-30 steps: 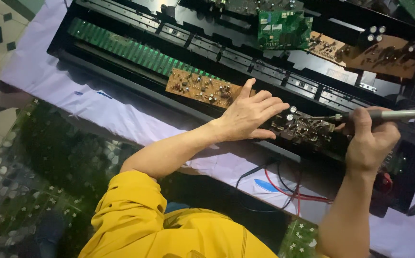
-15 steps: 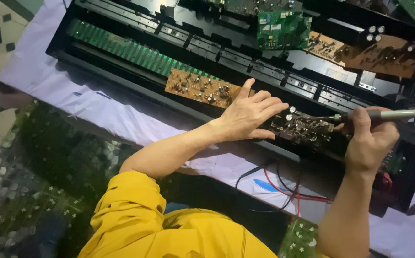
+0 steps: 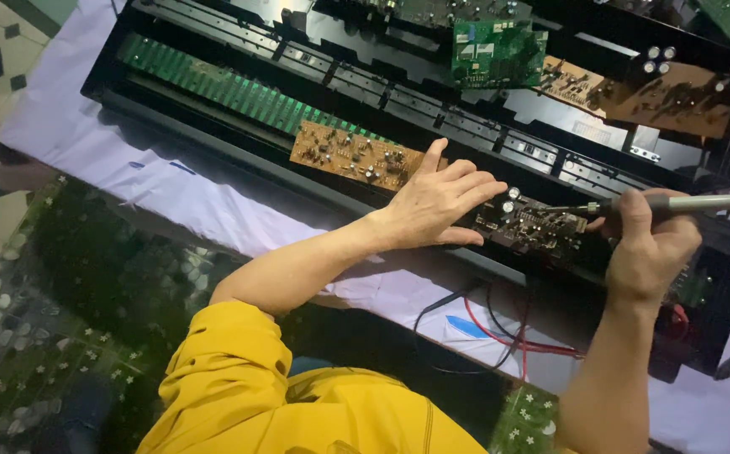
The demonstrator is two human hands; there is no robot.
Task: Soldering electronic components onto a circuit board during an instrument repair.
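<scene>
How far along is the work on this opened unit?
Done: black chassis lies open, boards exposed. In hand: left hand steadies the dark board while right hand holds a tool tip to it. Left: loose wires, nothing closed up.

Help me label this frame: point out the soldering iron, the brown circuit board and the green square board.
soldering iron (image 3: 701, 202), head view, on its grey shaft.
brown circuit board (image 3: 344, 155), head view, at the board's middle.
green square board (image 3: 498, 52), head view, at its centre.
</scene>
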